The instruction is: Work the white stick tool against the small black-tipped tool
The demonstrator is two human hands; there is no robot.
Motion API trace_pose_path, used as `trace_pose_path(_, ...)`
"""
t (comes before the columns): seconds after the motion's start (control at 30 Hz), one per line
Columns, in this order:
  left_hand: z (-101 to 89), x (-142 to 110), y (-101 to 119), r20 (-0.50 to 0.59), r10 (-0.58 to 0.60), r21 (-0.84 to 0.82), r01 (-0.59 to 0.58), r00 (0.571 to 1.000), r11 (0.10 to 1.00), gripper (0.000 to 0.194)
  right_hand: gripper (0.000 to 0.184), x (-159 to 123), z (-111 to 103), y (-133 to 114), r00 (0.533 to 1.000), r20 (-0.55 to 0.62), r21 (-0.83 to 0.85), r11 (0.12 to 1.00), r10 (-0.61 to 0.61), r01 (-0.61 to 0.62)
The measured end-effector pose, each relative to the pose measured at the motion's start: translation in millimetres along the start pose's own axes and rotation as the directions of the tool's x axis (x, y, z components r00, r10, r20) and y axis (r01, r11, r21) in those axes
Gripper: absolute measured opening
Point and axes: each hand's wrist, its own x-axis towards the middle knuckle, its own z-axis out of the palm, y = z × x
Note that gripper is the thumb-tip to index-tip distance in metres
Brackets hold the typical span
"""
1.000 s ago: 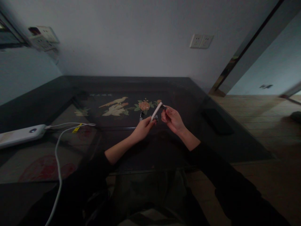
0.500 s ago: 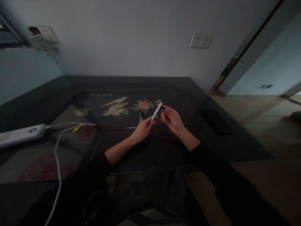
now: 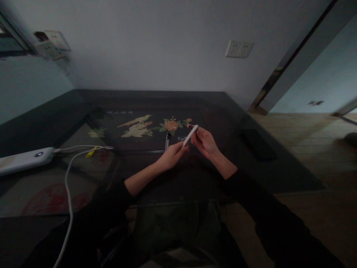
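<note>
Closed fingers of my left hand [image 3: 173, 153] grip the lower end of a slim white stick-like thing [image 3: 191, 135], which slants up to the right. My right hand [image 3: 205, 142] is pinched around a small dark piece [image 3: 191, 126] at the stick's upper end; whether the two touch I cannot tell. Just beyond my left hand, a thin dark piece with a shiny edge [image 3: 167, 140] lies on the glossy dark table [image 3: 173, 182]. Beside it is a small clear or metallic piece [image 3: 182, 139], too small to name.
A white power strip [image 3: 26, 160] with a white cable [image 3: 68, 186] and yellow tag [image 3: 91, 152] occupies the left side. On the right lies a flat black object [image 3: 258, 144]. Behind the table rises a wall with a double socket [image 3: 239, 48].
The white stick's upper end has shifted to the right, nearer my right hand. My left hand has moved slightly right, and the small dark piece has turned to point left.
</note>
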Motion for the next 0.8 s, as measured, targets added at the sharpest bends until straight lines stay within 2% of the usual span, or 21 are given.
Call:
trace_pose_path(0.43,-6.3,7,-9,-0.117,-0.059,0.021,0.062,0.991,0.998,0.023,0.043,1,-2,2,1.000,-0.001,-0.007,1.000,-0.017,0.017)
trace_pose_path(0.8,-1.6,3,-8,-0.137,-0.045,0.048,0.052,0.990,0.997,0.020,0.036,1,-2,3,1.000,0.009,0.018,1.000,-0.008,0.008)
